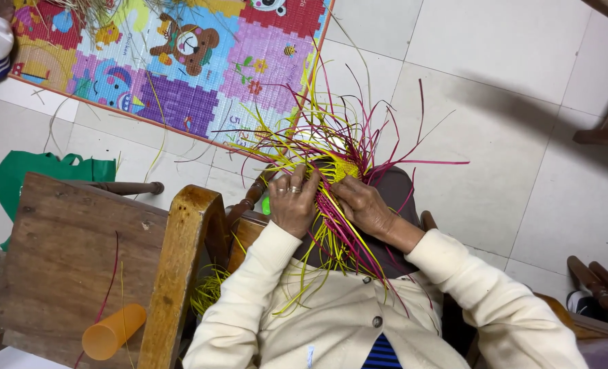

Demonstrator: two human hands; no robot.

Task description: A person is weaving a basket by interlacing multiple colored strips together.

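A bundle of yellow and pink straw strips [341, 167] is held on the lap by both hands. The left hand [294, 205] is closed on the strips, with its fingers curled over them and a ring seen on one finger. The right hand [364, 205] is closed on the strips too, just beside the left hand. A small woven yellow patch [346, 168] is seen just above the fingers. To the left of the hands, an orange cup [113, 332] is lying on a wooden chair [65, 253]. Far above the hands, a colourful play mat [181, 61] is spread on the tiled floor [509, 82].
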